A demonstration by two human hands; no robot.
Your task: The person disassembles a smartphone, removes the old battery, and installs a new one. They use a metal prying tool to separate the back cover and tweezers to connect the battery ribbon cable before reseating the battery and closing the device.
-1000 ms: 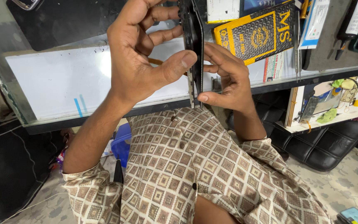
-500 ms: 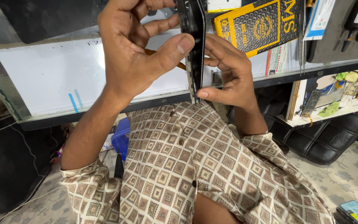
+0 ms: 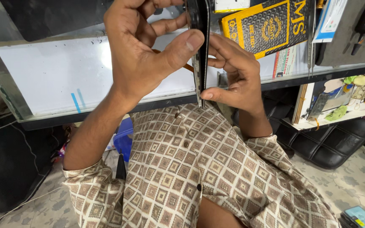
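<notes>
Head cam: both hands are clamped on a thin dark phone (image 3: 200, 50) held edge-on above the glass counter (image 3: 64, 76). Left hand (image 3: 142, 46) pinches it with thumb and fingers, right hand (image 3: 233, 71) grips its lower edge. Black-and-yellow box (image 3: 267, 25) just behind.

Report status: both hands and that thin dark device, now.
Left hand clamped on thin dark device, thumb across its edge. Right hand pinching lower end. Device edge-on above glass counter. Nothing between the hands.
</notes>
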